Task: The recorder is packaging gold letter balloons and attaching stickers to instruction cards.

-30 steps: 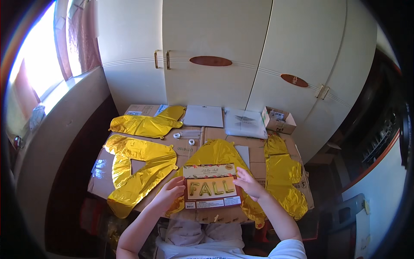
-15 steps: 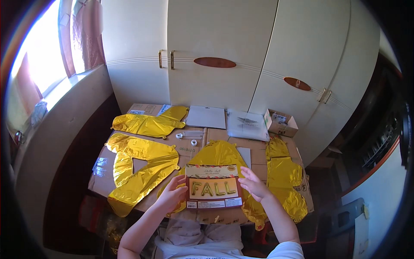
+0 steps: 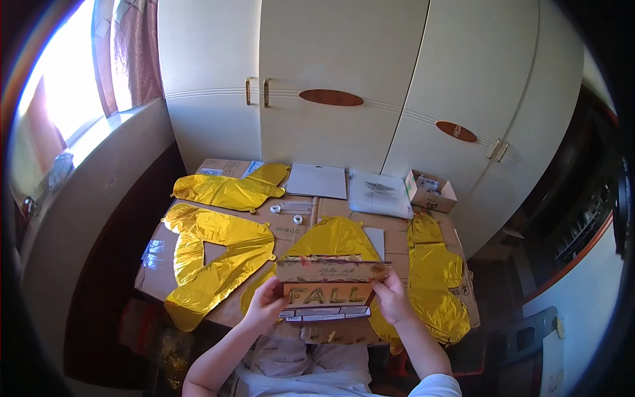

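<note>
My left hand [image 3: 266,302] is closed on the left edge of a printed packaging card [image 3: 329,296] with a picture of gold letter balloons. My right hand [image 3: 393,299] pinches the same card at its right edge, thumb on the front. The card is raised in front of me and tilted. Behind it lies a flat gold foil balloon [image 3: 331,236], partly covered by the card. To the left is another deflated foil balloon [image 3: 221,228] with a cut-out middle, and a third foil balloon [image 3: 218,191] lies beyond it. One more foil balloon [image 3: 433,281] lies to the right.
Flattened cardboard [image 3: 397,226] covers the table. Along its far side are a grey-white sheet [image 3: 316,181], a clear plastic packet [image 3: 379,194] and a small open carton [image 3: 431,192]. Two small white rolls, one of them a ribbon roll [image 3: 297,220], sit mid-table. Cabinet doors [image 3: 337,53] stand behind.
Both hands have closed onto the card's side edges, where their fingers were spread before. The card has tilted, so its face looks shorter from top to bottom.
</note>
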Tool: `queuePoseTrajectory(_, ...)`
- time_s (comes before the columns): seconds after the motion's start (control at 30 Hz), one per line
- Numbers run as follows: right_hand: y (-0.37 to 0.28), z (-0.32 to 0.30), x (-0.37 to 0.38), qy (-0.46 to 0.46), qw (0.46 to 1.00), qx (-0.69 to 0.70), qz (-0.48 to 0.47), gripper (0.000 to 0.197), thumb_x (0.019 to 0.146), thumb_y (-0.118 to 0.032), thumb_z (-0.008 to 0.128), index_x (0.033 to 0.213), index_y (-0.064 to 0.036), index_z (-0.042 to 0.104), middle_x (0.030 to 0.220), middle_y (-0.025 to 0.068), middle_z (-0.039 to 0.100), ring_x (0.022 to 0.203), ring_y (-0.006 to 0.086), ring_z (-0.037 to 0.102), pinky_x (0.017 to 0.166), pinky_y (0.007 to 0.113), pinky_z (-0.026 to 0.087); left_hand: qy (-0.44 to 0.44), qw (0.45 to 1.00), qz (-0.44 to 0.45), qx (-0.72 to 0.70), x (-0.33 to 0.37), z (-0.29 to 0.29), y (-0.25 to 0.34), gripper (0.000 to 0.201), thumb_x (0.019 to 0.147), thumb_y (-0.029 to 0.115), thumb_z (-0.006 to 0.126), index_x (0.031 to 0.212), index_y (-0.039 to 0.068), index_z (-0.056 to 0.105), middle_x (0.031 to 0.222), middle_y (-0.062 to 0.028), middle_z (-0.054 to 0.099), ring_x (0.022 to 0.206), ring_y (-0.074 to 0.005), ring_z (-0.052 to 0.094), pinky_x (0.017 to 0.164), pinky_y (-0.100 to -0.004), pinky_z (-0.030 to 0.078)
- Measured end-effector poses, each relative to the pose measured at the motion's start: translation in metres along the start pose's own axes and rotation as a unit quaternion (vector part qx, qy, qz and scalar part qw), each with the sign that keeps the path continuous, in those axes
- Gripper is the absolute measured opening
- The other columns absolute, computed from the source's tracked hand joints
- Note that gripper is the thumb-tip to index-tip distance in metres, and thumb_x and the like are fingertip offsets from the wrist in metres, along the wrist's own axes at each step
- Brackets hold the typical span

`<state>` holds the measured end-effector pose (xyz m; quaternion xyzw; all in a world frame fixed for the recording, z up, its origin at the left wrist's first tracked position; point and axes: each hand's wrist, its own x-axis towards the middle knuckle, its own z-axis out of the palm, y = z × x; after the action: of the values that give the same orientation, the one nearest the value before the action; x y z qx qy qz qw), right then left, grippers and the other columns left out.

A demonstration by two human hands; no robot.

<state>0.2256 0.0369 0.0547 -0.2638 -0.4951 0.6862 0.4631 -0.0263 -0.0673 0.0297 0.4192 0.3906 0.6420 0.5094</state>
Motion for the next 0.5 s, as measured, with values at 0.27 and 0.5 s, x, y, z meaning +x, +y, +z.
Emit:
queuePoseTrajectory(0.27, 0.019, 0.009, -0.021, -0.010, 0.991, -0.122, -0.061, 0.018, 0.089, -0.002, 0.047, 0.107, -0.0017, 0.047, 0.101, 0.0055, 0.055, 0.098, 0.0143, 0.051, 0.090, 0.029, 0.038, -0.042, 0.993, 0.022, 0.112, -0.011, -0.008, -0.012, 0.022, 0.085, 0.000, 0.055, 0.107, -0.001, 0.059, 0.102, -0.0040, 0.063, 0.091, -0.0103, 0.056, 0.080, -0.0255, 0.045)
queuePoseTrajectory(0.5, -0.001, 0.050, -0.039, -0.018, 0.624, -0.609, -0.489, 0.031, 0.073, -0.007, 0.066, 0.102, -0.0107, 0.056, 0.104, 0.0050, 0.050, 0.100, 0.0223, 0.046, 0.091, 0.039, 0.033, -0.016, 0.984, 0.095, 0.147, -0.015, -0.007, -0.026, 0.017, 0.085, 0.003, 0.058, 0.100, -0.003, 0.062, 0.092, -0.0061, 0.066, 0.083, -0.0098, 0.058, 0.074, -0.0249, 0.047)
